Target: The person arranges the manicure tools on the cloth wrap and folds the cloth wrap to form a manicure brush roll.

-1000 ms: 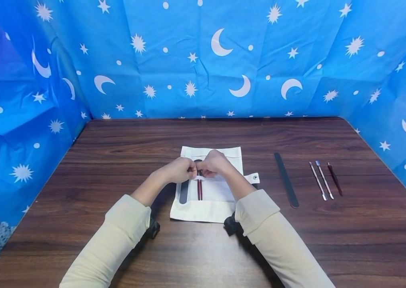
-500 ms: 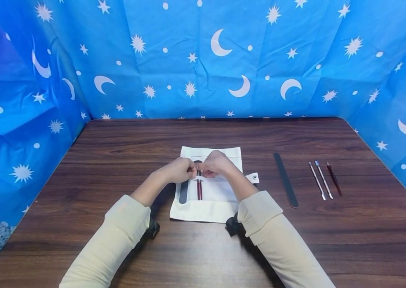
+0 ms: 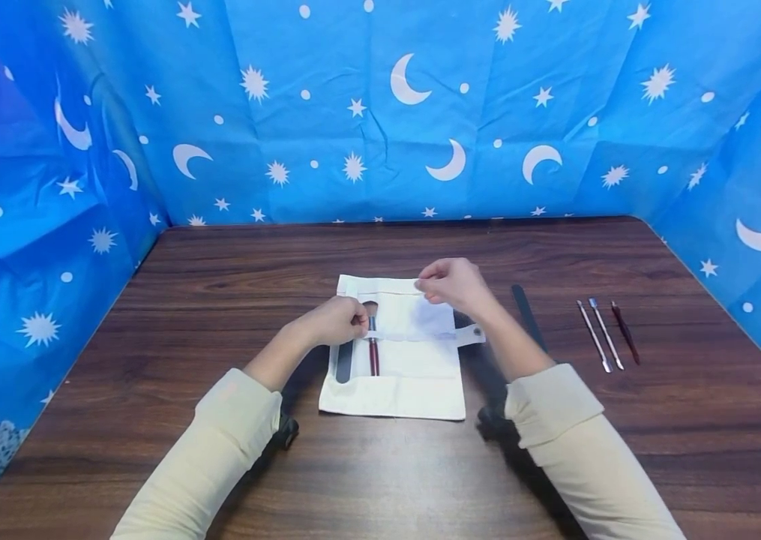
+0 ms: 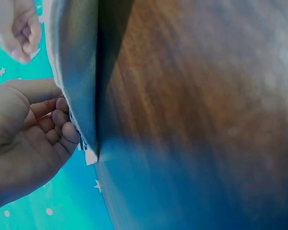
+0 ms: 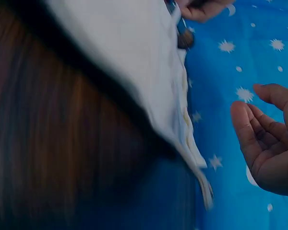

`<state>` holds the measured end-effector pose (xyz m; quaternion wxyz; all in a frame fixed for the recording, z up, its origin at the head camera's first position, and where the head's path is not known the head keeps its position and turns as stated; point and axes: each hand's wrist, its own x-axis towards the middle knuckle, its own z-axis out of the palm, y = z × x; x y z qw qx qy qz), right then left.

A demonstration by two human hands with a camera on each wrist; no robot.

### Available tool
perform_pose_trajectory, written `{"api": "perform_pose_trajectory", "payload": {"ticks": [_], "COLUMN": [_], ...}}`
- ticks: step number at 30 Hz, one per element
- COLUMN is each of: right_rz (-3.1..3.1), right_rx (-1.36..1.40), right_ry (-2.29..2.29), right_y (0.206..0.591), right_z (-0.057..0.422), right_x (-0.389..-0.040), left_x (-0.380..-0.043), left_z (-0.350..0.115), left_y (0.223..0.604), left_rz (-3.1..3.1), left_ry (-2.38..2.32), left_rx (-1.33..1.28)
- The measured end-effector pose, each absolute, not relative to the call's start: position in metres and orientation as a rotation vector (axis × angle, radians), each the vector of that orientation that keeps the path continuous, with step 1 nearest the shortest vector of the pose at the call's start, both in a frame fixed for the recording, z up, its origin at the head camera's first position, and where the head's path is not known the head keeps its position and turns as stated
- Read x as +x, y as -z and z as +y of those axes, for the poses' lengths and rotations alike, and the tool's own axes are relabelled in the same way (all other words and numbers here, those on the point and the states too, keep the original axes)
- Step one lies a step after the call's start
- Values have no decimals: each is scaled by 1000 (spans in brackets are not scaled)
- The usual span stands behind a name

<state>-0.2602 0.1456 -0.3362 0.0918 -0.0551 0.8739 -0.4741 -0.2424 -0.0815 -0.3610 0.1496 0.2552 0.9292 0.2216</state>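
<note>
A white fabric tool roll (image 3: 393, 395) lies unfolded on the table, with a white strap (image 3: 420, 337) running across it. A makeup brush (image 3: 374, 356) with a dark red handle stands in the roll, passing behind the strap with its bristles toward the far edge. Left of it a grey nail file (image 3: 344, 362) sits in the same roll. My left hand (image 3: 336, 321) pinches the strap beside the brush, its fingertips partly hidden. Over the roll's far right corner hovers my right hand (image 3: 450, 285), thumb and fingers apart and holding nothing, as the right wrist view confirms (image 5: 273, 139).
Right of the roll lies a long dark nail file (image 3: 527, 315), partly behind the right forearm. Farther right are two metal cuticle pushers (image 3: 596, 336) (image 3: 606, 334) and a slim dark red tool (image 3: 625, 332). A snap tab (image 3: 471, 335) sticks out from the roll's right side.
My right hand has left the brush and strap and moved up and to the right, uncovering the brush's bristles and the strap. The left hand has stayed in place.
</note>
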Motion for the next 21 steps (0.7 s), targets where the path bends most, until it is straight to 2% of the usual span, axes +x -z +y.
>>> {"api": "perform_pose_trajectory", "payload": {"ticks": [11, 21], "right_rz": [2817, 2869], "right_rx": [34, 135], "right_ry": [1156, 838], "right_y": [332, 350], "right_z": [248, 284], "right_x": [-254, -248], "left_x": [-241, -237], "left_z": [-77, -68], "left_y": [360, 359], "left_rz": [2671, 2680], "left_ry": [-681, -671], "left_rx": [746, 746]}}
